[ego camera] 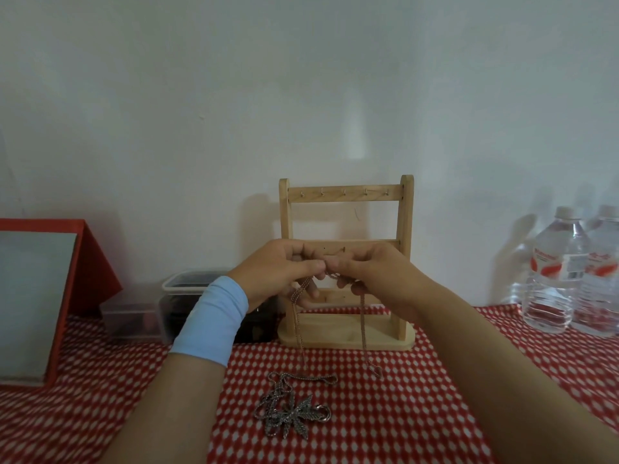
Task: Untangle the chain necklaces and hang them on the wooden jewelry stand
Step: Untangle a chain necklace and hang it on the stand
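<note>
Hands' fingers [315, 264] pinching copper chain [296, 316] before wooden stand [346, 333], silver necklace [294, 408] on tablecloth [402, 413] below.

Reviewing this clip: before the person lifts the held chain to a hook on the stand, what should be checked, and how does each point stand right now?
1. Chain held by both hands: ok. The left hand and right hand pinch the thin chain between them.
2. Held chain free of knots: cannot tell; the fingers hide the middle.
3. Top-rail hooks free: ok, nothing hangs there.
4. Wooden stand upright on the tablecloth: ok.
5. Held chain apart from the silver leaf-pendant necklace: looks ok; its strands end short of that pile.
6. All necklaces untangled: not ok; the silver one lies bunched.
</note>
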### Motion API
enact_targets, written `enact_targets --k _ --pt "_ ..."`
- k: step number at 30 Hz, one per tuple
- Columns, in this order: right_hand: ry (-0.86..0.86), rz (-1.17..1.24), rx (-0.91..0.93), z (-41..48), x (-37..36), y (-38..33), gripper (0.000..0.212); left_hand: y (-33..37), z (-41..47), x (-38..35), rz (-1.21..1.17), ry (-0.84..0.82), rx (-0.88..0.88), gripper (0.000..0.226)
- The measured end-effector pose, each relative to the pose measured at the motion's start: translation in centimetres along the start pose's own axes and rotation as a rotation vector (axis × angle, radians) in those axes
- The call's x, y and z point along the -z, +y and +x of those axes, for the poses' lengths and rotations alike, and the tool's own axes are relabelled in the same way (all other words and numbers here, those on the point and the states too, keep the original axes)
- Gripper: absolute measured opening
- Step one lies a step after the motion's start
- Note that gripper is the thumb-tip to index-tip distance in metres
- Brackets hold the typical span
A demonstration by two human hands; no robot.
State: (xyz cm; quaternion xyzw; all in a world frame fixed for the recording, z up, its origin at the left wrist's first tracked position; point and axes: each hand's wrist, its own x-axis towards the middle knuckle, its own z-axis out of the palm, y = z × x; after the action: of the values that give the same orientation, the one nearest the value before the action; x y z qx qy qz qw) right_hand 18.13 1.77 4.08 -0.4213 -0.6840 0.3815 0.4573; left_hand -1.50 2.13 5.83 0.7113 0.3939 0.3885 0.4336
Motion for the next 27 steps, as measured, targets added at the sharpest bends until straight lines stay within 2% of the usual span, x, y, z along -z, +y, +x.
enact_targets --k 4,9,17,22,27 --pt "0.032 -0.083 0.020 -0.1 -0.2 -0.1 0.023 -0.1 0.0 0.1 0.015 -0.001 0.018 0.018" --pt "-0.016 -0.010 0.027 -0.2 -0.8 -0.1 0.022 -0.2 0.2 0.1 0.053 0.015 0.031 0.014" --pt "0.037 -0.084 0.106 -0.4 -0.2 -0.6 0.010 0.2 -0.1 0.0 0.110 0.021 -0.048 0.017" --pt "-0.017 -0.059 0.028 -0.7 0.3 -1.1 0.014 0.6 -0.1 -0.3 0.218 0.050 -0.085 0.013" --pt "-0.089 0.002 -0.077 -0.8 0.0 -1.1 0.019 0.9 -0.1 -0.6 0.266 0.010 -0.077 0.006"
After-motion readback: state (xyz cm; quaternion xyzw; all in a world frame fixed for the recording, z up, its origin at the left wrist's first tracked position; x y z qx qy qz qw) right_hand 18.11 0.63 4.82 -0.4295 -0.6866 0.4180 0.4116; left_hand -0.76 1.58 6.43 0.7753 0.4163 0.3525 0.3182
